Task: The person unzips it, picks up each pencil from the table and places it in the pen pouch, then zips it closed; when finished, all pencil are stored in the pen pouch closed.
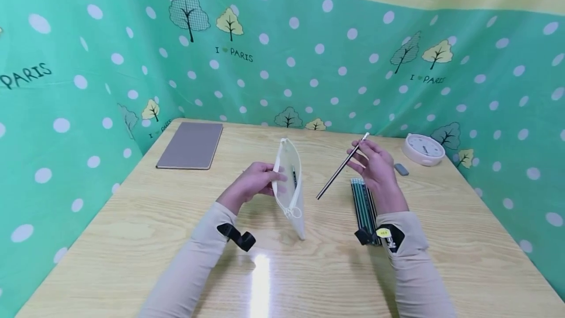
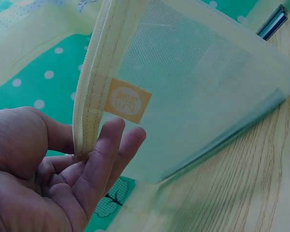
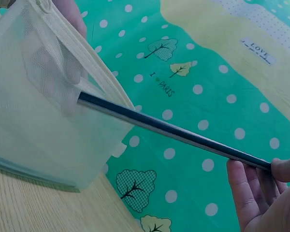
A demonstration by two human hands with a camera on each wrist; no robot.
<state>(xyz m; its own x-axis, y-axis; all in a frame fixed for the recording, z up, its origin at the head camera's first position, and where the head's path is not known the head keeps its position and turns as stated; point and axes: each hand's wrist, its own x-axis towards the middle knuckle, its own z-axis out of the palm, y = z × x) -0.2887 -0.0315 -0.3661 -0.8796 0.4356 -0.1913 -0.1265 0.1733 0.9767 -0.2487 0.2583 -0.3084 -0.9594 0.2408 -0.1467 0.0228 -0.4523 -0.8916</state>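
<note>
Nearest me on the bench (image 1: 326,274), a row of pencils (image 1: 363,205) lies partly hidden by my right grip (image 1: 377,171). My left grip (image 1: 253,180) pinches the edge of the mesh pouch (image 1: 286,193), whose mouth is open with a dark pencil (image 1: 295,176) inside. My right grip pinches a striped pencil (image 1: 339,171) near its white end; its low end slants down, just beside the pouch. I should hold that mouth wide, aim the low end in, and go slow so nothing snags. Farther back sit an eraser (image 1: 401,169) and a clock (image 1: 424,150).

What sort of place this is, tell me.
Probably an indoor desk space, curtained off: a wood-grain table, green polka-dot cloth hanging behind it and at both sides, and pencils laid out on top.
</note>
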